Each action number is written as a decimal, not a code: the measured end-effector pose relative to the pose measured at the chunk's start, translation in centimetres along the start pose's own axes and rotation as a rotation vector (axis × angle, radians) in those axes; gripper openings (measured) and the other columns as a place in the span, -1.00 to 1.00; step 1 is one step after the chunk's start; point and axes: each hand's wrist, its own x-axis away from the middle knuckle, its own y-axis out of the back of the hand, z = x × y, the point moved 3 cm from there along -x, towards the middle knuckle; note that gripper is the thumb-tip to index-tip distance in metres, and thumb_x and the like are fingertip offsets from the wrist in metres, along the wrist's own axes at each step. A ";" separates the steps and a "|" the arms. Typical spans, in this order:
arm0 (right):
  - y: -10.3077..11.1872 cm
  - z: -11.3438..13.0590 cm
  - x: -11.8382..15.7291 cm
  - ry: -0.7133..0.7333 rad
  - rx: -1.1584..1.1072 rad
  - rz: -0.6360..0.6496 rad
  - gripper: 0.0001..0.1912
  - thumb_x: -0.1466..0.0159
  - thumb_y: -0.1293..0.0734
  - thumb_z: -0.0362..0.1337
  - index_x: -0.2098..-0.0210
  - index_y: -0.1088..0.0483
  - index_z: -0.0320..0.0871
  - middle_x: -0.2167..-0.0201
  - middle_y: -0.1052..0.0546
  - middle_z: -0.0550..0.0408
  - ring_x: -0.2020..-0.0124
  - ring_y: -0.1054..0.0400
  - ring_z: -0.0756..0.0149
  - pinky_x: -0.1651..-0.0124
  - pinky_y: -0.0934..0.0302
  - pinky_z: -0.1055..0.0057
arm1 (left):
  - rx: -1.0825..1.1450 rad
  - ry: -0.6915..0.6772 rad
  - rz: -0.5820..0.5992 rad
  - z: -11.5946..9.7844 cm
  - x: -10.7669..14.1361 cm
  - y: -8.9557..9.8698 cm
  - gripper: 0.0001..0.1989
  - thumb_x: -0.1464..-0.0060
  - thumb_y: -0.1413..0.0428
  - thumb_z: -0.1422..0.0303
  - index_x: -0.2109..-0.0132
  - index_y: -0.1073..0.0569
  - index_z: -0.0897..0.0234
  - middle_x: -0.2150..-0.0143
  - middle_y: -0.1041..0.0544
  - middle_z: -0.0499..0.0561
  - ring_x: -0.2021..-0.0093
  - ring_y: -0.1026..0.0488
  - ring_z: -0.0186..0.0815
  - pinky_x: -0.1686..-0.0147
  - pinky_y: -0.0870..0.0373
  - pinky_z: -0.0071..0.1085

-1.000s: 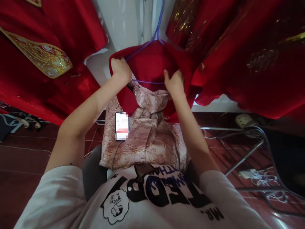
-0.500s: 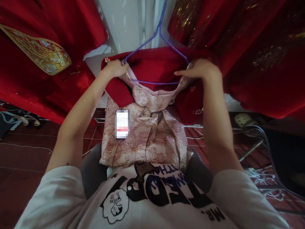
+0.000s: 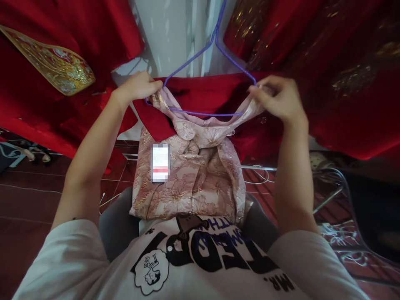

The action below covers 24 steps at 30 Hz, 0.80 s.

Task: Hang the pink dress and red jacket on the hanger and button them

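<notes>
A pink floral brocade dress (image 3: 175,196) lies across my lap, its upper edge raised toward a purple wire hanger (image 3: 200,52). My left hand (image 3: 137,86) pinches the dress's left upper edge beside the hanger's left arm. On the other side my right hand (image 3: 279,96) grips the right upper edge where the hanger's right arm meets it. The hanger's lower bar crosses behind the dress's neckline. Red cloth (image 3: 206,93) shows behind the hanger, and a red flap hangs over the dress's left front. A phone with a blurred screen (image 3: 160,163) rests on the dress.
Red garments with gold embroidery (image 3: 59,66) hang at the left, and more red cloth (image 3: 331,96) hangs at the right. A dark chair (image 3: 371,208) with a metal frame stands at the right, near bundled white cables (image 3: 339,233). Shoes (image 3: 37,154) lie on the floor at far left.
Both hands have moved outward, stretching the dress's upper edge wider along the hanger. The hanger has shifted slightly right, and the red cloth at the right has dropped away from my right hand.
</notes>
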 end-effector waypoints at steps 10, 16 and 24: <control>0.6 3.3 0.1 -0.170 0.482 0.204 -0.64 -0.49 -0.17 -0.31 0.08 -0.58 -0.36 0.06 -0.63 -0.35 -0.05 -0.52 0.08 -0.10 -0.26 0.21 | -0.283 -0.113 -0.222 -2.0 1.6 0.8 -0.66 -0.24 -0.05 0.15 -0.02 -0.61 0.11 -0.17 -0.59 -0.01 -0.08 -0.38 -0.06 -0.16 -0.32 0.00; 2.5 3.8 -0.2 -0.098 0.235 0.206 -0.77 -0.27 -0.43 -0.46 0.08 -0.60 -0.27 0.19 -0.67 -0.18 0.22 -0.55 0.30 0.04 -0.35 0.34 | -0.071 -0.055 -0.013 0.6 -0.9 -1.0 -0.67 -0.42 0.07 0.27 0.02 -0.58 0.24 -0.07 -0.66 -0.06 0.05 -0.43 -0.25 -0.09 -0.35 -0.30; 1.8 2.3 0.4 -0.069 0.441 0.052 -0.68 -0.41 -0.29 -0.32 -0.01 -0.62 -0.32 0.08 -0.67 -0.22 -0.11 -0.54 0.08 -0.16 -0.29 0.25 | -0.202 -0.089 -0.259 -1.1 1.1 0.3 -0.65 -0.33 -0.11 0.29 -0.10 -0.63 0.38 -0.02 -0.66 0.09 -0.08 -0.53 -0.08 -0.17 -0.42 -0.10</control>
